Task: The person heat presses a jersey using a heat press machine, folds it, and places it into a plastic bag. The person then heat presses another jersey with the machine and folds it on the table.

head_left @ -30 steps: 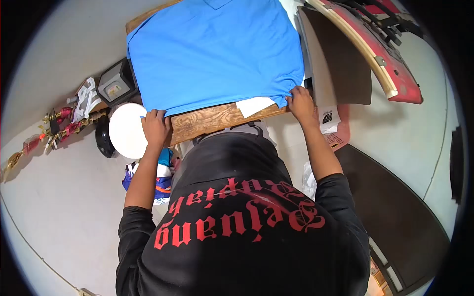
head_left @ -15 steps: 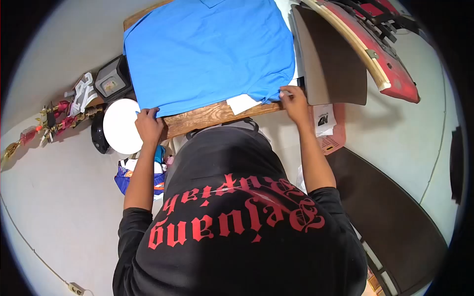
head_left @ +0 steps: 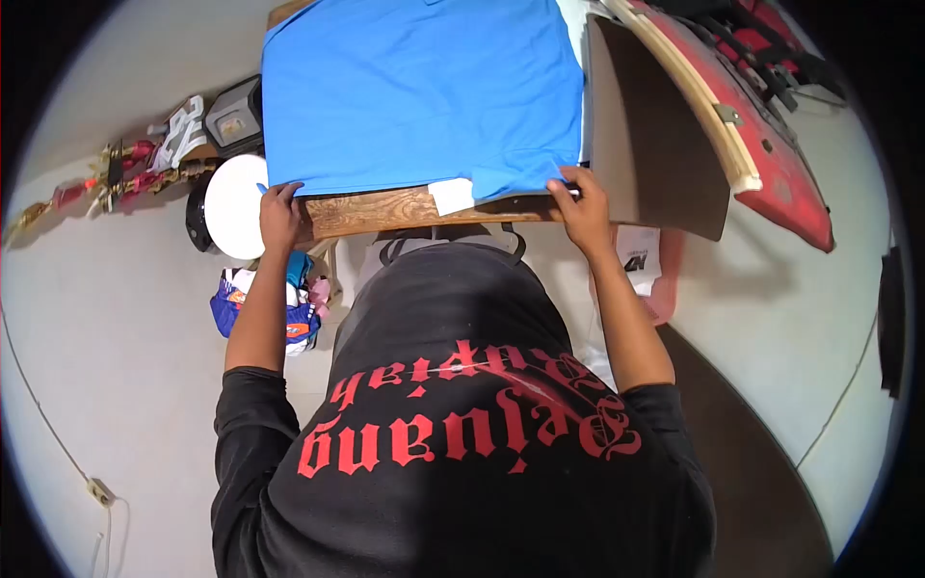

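Observation:
A blue shirt [head_left: 424, 96] lies spread over a wooden table, with some soft wrinkles across it. My left hand [head_left: 280, 220] is closed on the near left corner of its hem, fingers pinching the cloth. At the near right corner, my right hand [head_left: 584, 210] pinches the hem between thumb and fingers. Part of a white sheet [head_left: 453, 197] shows from under the hem between my hands. The far end of the shirt runs out of view at the top.
The wooden table edge [head_left: 376, 212] runs just in front of me. A white round lid [head_left: 236, 207] stands at the left, near a dark-framed lamp [head_left: 231, 123]. On the right are a curved brown panel [head_left: 655, 125] and a red padded board [head_left: 780, 164]. A purple-and-white package [head_left: 265, 313] lies below.
The hem near my right hand has gone from bunched to flatter and straighter. Both hands keep their grip on the shirt, and the whole view has shifted slightly.

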Demonstrator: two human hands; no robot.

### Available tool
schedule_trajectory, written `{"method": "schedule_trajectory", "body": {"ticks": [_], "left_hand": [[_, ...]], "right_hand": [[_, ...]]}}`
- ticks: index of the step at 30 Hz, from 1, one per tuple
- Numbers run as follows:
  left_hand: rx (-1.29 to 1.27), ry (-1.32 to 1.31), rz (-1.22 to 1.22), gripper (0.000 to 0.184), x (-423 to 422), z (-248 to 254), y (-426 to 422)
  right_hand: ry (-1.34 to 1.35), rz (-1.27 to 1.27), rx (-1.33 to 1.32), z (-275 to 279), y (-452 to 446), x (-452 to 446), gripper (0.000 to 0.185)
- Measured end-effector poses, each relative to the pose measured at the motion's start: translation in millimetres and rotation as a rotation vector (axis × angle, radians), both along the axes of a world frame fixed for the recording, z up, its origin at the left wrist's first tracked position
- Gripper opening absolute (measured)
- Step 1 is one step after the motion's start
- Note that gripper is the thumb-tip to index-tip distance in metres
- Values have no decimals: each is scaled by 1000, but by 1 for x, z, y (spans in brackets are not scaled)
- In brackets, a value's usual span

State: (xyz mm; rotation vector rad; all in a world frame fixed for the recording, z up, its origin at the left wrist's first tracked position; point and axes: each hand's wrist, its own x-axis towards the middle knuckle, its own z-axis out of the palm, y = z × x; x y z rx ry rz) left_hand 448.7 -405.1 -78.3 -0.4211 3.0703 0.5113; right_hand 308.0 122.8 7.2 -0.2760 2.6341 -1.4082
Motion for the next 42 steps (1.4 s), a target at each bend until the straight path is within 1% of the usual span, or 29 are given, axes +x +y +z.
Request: {"method": "schedule_trajectory", "body": {"ticks": [2, 3, 4, 6, 9, 12, 15, 16, 18, 19, 20, 22, 23, 26, 27, 30, 31, 32, 34, 36, 37, 38, 40, 41, 42], "left_hand": [[36, -27, 47, 30, -1, 12, 4], [21, -25, 30, 28, 0, 14, 3], [13, -15, 47, 26, 1, 13, 1], [-8, -39, 22, 25, -2, 13, -11], [-31, -36, -21, 24, -19, 27, -18], [-54, -59, -43, 24, -46, 29, -37], [-53, -70, -75, 26, -85, 39, -51], [-47, -73, -84, 27, -98, 40, -56], [-32, -159, -60, 34, -123, 36, -67], [-27, -214, -21, 35, -133, 36, -67], [-20, -271, 17, 36, -142, 35, -68], [-7, -290, 12, 35, -155, 23, -78], [1, -302, 10, 35, -159, 17, -83], [23, -310, -5, 34, -171, 24, -83], [40, -325, 4, 35, -174, 15, -89], [-137, -249, -59, 35, -179, 25, -75], [-100, -150, -51, 36, -183, 21, -65], [-84, -26, -89, 36, -190, 17, -52], [151, 130, -205, 33, -216, 17, -12], [514, 60, -98, 30, -250, 20, 49], [667, 26, -75, 30, -271, 12, 77], [823, -17, -50, 31, -289, 3, 104], [831, -57, -11, 38, -323, 3, 152], [787, -51, 20, 42, -335, 0, 172], [741, -47, 50, 46, -344, -6, 190]], "right_hand": [[39, 32, -144, -3, 10, -3, 25], [53, 37, -149, 1, 11, -5, 23], [26, 21, -221, -1, 10, -9, 24], [2, -87, -214, -2, 5, -26, 26], [-55, -233, -246, -9, -8, -69, 29], [83, -299, -227, -7, -41, -118, 32], [98, -384, -185, -24, -60, -176, 36], [120, -393, -124, -22, -68, -187, 38], [165, -408, 2, -20, -82, -211, 42], [154, -380, 92, -29, -84, -225, 47], [175, -387, 131, -39, -87, -238, 48], [217, -396, 211, -56, -94, -261, 50], [191, -417, 210, -63, -96, -271, 51], [38, -406, 347, -54, -102, -281, 50], [-21, -364, 462, -50, -102, -279, 56], [-28, -265, 498, -90, -88, -289, 60], [-140, -286, 545, -82, -92, -286, 65], [-123, -293, 522, -87, -90, -287, 65], [-154, -362, 479, -75, -98, -286, 65], [-129, -371, 411, -80, -100, -297, 66], [-99, -363, 362, -94, -97, -307, 61], [-131, -358, 260, -82, -102, -308, 47], [-122, -343, 52, -86, -106, -312, 34], [-158, -326, 51, -76, -109, -309, 29], [-95, -288, 49, -66, -110, -303, 27]]}}
